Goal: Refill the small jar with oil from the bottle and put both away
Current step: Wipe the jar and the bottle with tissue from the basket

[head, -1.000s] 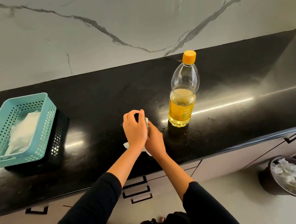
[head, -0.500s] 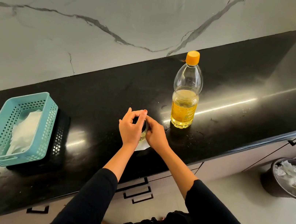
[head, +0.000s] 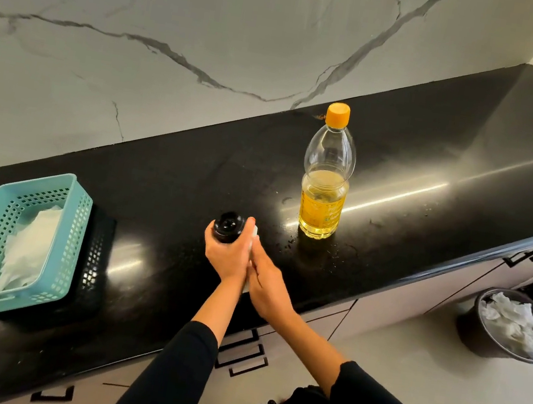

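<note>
Black polished stone countertop (head: 436, 165) fills most of my feed. On it, far left, sits a teal perforated plastic basket (head: 71, 242) with white paper in it. On the floor to the right is a dark round bin (head: 467, 330) full of crumpled white tissue.

The clear plastic oil bottle (head: 325, 190) stands upright on the counter, just beyond the hands and apart from them. It is roughly half full of yellow oil, and its orange screw cap (head: 338, 114) is on.

My left hand (head: 227, 256) is wrapped round the small jar with the black lid (head: 227, 226), holding it just above the counter's front edge; only the lid shows. My right hand (head: 267, 288) lies against the jar's side with a scrap of white tissue (head: 254, 233). Its fingers are hidden, so I cannot tell whether it pinches or presses flat.

With both closures on, I judge the pouring done and the jar being wiped. Next comes binning the tissue, then carrying jar and bottle away with firm grips on possibly oily surfaces.

The bottle's label print is too faint to read, and I see no writing on the lid.
</note>
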